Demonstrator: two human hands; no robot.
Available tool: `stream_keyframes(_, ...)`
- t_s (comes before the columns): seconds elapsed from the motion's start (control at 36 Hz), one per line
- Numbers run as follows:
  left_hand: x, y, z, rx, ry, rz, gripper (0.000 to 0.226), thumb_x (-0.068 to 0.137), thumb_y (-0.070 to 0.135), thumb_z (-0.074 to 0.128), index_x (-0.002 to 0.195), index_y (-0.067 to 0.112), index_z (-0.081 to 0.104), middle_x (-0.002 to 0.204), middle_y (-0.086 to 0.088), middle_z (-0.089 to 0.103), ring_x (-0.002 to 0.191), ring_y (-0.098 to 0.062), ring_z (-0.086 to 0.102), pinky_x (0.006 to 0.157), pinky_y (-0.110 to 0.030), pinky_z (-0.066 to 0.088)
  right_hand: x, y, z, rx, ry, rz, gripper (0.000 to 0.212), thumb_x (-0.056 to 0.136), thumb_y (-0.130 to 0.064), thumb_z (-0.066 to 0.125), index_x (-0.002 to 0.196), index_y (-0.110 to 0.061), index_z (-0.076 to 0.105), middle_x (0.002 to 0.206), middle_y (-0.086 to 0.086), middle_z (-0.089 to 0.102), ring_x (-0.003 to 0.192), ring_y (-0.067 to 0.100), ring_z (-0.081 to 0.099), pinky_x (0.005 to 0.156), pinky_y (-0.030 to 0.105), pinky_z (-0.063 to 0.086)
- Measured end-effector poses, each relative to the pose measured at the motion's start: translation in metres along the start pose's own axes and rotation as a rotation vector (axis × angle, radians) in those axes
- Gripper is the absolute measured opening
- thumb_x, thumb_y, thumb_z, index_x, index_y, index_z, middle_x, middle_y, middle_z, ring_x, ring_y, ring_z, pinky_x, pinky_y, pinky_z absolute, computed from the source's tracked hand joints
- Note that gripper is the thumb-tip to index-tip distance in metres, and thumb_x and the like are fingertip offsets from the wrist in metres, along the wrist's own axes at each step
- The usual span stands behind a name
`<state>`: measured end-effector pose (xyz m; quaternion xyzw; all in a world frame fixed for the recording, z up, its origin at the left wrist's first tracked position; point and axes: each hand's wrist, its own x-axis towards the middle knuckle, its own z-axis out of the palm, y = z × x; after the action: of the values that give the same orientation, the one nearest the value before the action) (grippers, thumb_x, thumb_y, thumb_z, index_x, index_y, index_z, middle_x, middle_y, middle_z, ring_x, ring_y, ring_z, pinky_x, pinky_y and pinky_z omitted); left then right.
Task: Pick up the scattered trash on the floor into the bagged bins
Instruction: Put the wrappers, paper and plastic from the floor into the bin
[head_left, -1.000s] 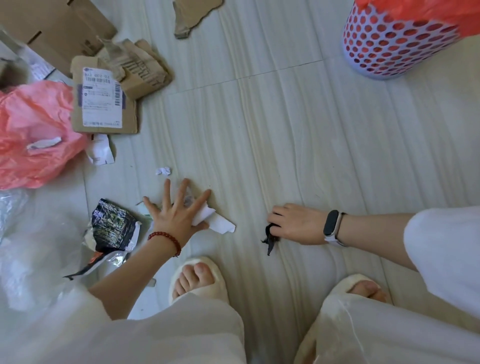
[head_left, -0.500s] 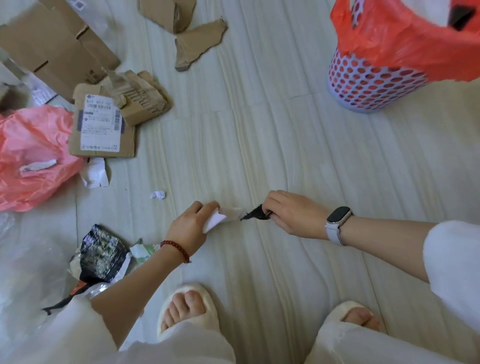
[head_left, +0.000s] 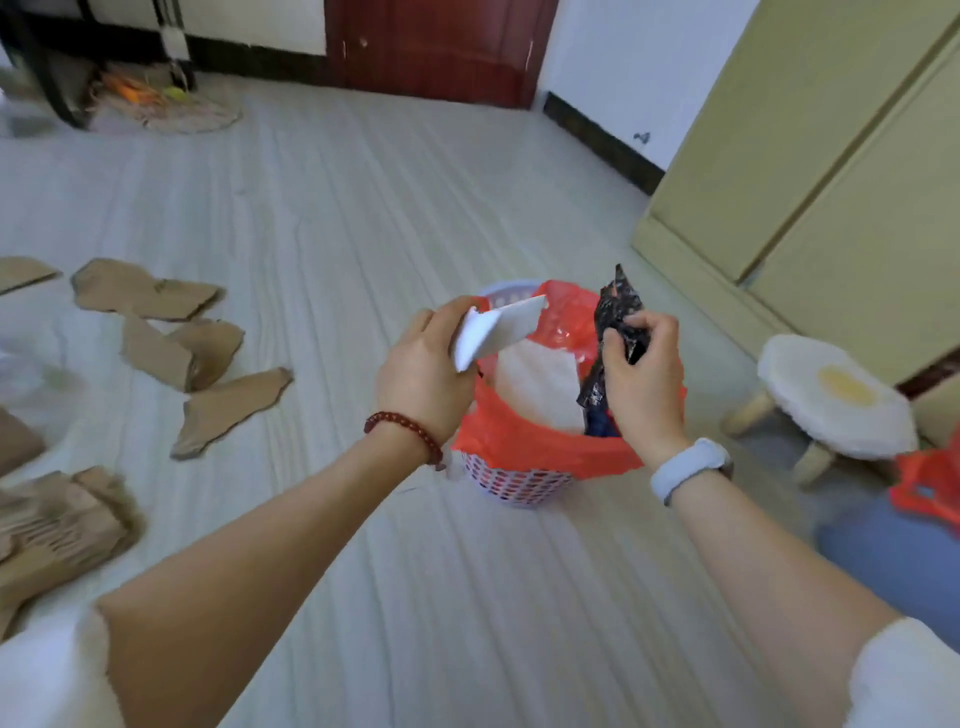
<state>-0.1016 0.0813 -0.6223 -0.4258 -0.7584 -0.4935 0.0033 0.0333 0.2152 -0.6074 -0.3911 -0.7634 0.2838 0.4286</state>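
Observation:
A lilac perforated bin lined with a red bag stands on the floor in the middle of the view; white trash lies inside it. My left hand grips a folded white paper scrap over the bin's left rim. My right hand grips a crumpled black wrapper over the bin's right side. Both hands are raised above the bin's opening.
Torn cardboard pieces lie scattered on the floor at left, with a crushed cardboard pile nearer. A small stool with a white fried-egg cushion stands at right before a pale yellow cabinet. A second blue bin with a red bag is at the right edge.
Both hands rose from the floor with the white paper and the black wrapper and now hang over the red-bagged bin. The view has lifted from the floor to the room.

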Motion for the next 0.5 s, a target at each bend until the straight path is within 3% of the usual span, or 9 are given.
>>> stream_keyframes(0.08, 0.026, 0.026, 0.025, -0.057, -0.019, -0.039, 0.043, 0.082, 0.008, 0.049, 0.123, 0.019, 0.052, 0.112, -0.009, 0.056, 0.1, -0.029, 0.054, 0.079, -0.028, 0.042, 0.022, 0.019, -0.004, -0.119, -0.185, 0.084, 0.025, 0.092, -0.024, 0.054, 0.108, -0.005, 0.055, 0.104, 0.0, 0.052, 0.1, 0.015, 0.048, 0.076, 0.014, 0.028)
stream_keyframes(0.14, 0.037, 0.037, 0.042, -0.088, -0.106, -0.058, 0.047, 0.083, 0.009, 0.053, 0.129, 0.022, 0.048, 0.117, -0.011, 0.05, 0.104, -0.032, 0.052, 0.089, -0.032, 0.044, 0.025, 0.026, -0.009, -0.15, -0.196, 0.12, 0.019, 0.094, -0.024, 0.048, 0.103, -0.009, 0.057, 0.097, -0.004, 0.054, 0.103, 0.02, 0.05, 0.08, 0.021, 0.031)
stream_keyframes(0.19, 0.043, 0.04, 0.056, -0.02, -0.275, -0.095, 0.061, 0.083, 0.022, 0.06, 0.139, 0.025, 0.035, 0.131, -0.013, 0.038, 0.118, -0.033, 0.042, 0.1, -0.037, 0.038, 0.024, 0.037, -0.014, -0.212, -0.171, 0.151, 0.02, 0.094, -0.02, 0.047, 0.105, -0.009, 0.059, 0.099, 0.0, 0.058, 0.107, 0.024, 0.051, 0.088, 0.03, 0.037)
stream_keyframes(0.25, 0.044, 0.036, 0.066, 0.099, -0.409, -0.133, 0.078, 0.08, 0.035, 0.065, 0.144, 0.03, 0.02, 0.142, -0.011, 0.023, 0.128, -0.032, 0.028, 0.105, -0.042, 0.033, 0.021, 0.051, -0.018, -0.326, -0.151, 0.184, 0.03, 0.091, -0.017, 0.049, 0.117, -0.004, 0.056, 0.12, 0.014, 0.058, 0.118, 0.031, 0.048, 0.103, 0.039, 0.035)
stream_keyframes(0.33, 0.039, 0.023, 0.071, 0.288, -0.485, -0.123, 0.087, 0.076, 0.05, 0.063, 0.144, 0.038, 0.011, 0.15, -0.006, 0.012, 0.137, -0.031, 0.015, 0.111, -0.049, 0.021, 0.018, 0.075, -0.02, -0.394, -0.142, 0.351, 0.044, 0.087, -0.015, 0.051, 0.127, 0.001, 0.046, 0.13, 0.023, 0.049, 0.125, 0.036, 0.041, 0.106, 0.044, 0.031)
stream_keyframes(0.42, 0.023, 0.003, 0.069, 0.494, -0.561, -0.024, 0.068, 0.081, 0.06, 0.05, 0.14, 0.038, 0.027, 0.148, 0.0, 0.025, 0.139, -0.024, 0.016, 0.112, -0.053, 0.007, 0.008, 0.082, -0.019, -0.202, -0.21, 0.586, 0.058, 0.083, -0.017, 0.051, 0.135, 0.0, 0.032, 0.125, 0.018, 0.05, 0.115, 0.037, 0.05, 0.091, 0.041, 0.042)
stream_keyframes(0.5, 0.0, -0.016, 0.054, 0.561, -0.635, 0.115, 0.052, 0.084, 0.065, 0.036, 0.123, 0.034, 0.053, 0.119, 0.004, 0.058, 0.124, -0.017, 0.041, 0.112, -0.052, 0.007, -0.006, 0.08, -0.011, -0.131, -0.254, 0.618, 0.064, 0.089, -0.009, 0.042, 0.145, -0.007, 0.01, 0.124, 0.015, 0.05, 0.109, 0.035, 0.053, 0.083, 0.035, 0.04)
